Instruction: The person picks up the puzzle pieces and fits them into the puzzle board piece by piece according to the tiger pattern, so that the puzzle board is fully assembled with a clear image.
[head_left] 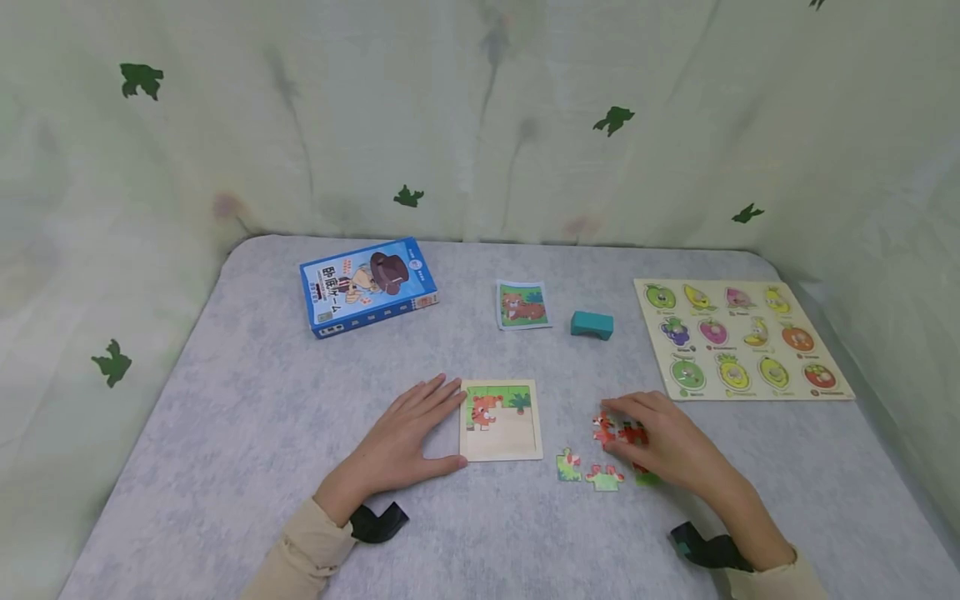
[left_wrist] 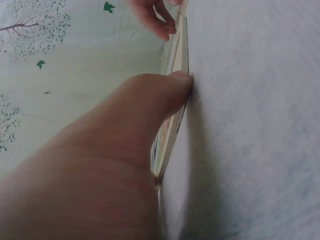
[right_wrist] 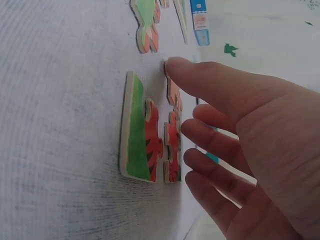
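A square wooden puzzle board lies on the table, its top and left partly filled with pieces of a tiger picture. My left hand rests on the table at the board's left side, fingers stretched out, thumb touching its lower left edge. In the left wrist view that thumb presses against the board's rim. My right hand has thumb and index finger at opposite edges of a red-orange puzzle piece. Beside it, partly under the hand, are red striped pieces. Two green pieces lie nearer the board.
A blue game box stands at the back left. Behind the board lie a small picture card and a teal block. A fruit puzzle board is at the back right. Curtains surround the table.
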